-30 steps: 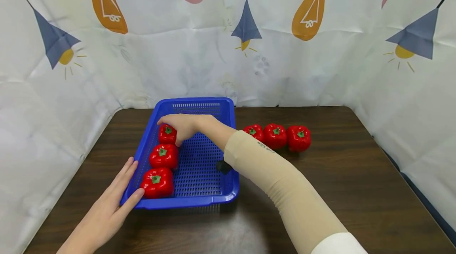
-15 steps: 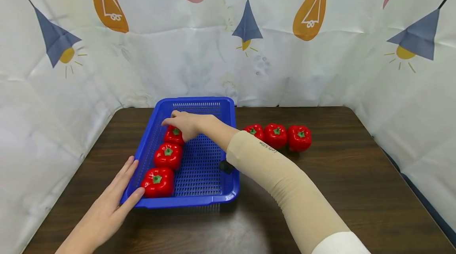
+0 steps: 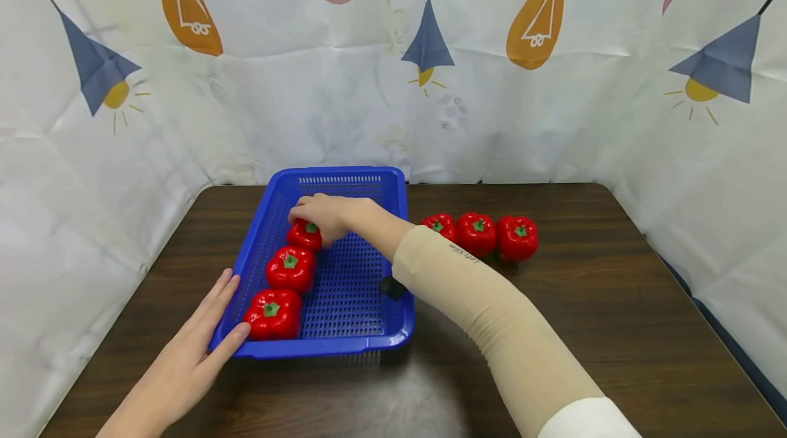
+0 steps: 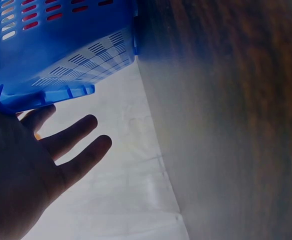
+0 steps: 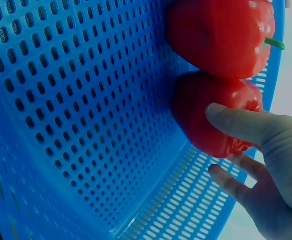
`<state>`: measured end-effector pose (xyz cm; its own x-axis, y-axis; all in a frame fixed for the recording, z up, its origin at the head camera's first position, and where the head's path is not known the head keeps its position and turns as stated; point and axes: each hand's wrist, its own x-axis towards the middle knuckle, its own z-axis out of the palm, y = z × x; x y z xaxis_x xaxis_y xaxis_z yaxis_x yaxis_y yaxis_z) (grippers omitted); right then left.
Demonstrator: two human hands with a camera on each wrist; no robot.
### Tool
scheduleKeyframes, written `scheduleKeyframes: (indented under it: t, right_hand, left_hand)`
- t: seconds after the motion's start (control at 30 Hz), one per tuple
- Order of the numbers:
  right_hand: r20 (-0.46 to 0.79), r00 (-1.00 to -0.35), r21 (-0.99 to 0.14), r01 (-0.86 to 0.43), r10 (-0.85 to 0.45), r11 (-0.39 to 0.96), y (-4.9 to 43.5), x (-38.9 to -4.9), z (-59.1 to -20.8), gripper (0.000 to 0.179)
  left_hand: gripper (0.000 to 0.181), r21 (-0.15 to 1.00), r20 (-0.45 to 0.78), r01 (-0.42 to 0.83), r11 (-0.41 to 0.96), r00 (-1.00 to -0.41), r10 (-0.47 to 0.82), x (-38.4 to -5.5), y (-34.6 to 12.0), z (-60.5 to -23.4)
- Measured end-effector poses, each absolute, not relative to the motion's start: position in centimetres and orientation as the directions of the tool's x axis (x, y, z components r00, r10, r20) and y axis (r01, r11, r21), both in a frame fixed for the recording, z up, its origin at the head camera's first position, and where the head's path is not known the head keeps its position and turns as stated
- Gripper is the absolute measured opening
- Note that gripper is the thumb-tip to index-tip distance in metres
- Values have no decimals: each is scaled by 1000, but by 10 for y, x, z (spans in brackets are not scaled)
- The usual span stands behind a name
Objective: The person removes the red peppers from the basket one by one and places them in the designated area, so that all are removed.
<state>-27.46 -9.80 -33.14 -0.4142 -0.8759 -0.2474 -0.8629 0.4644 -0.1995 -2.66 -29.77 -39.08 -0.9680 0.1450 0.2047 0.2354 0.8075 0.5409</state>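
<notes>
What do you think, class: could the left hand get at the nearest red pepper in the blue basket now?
Probably yes: the left hand rests at the near left corner of the basket, close beside the nearest red pepper; only the basket's edge seems in the way, with nothing over the pepper.

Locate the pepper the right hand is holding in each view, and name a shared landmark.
Head: the held pepper is left of centre, gripped by the right hand.
Left wrist: not identifiable; only red patches show through the basket wall, upper left.
Right wrist: the held pepper is right of centre, below another pepper.
Shared landmark: the blue basket.
</notes>
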Motion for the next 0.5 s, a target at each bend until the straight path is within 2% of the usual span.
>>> scheduleKeyframes:
  t: [0.3, 0.5]
  right_hand:
    - [-244, -458, -293, -806, -855, 515, -98, -277, -334, 69]
    - [-224, -450, -368, -782, -864, 503, -98, -280, -338, 70]
  left_hand:
    - [75, 536, 197, 225, 814, -971, 140, -26, -299, -391]
    - [75, 535, 196, 222, 815, -971, 136, -27, -299, -391]
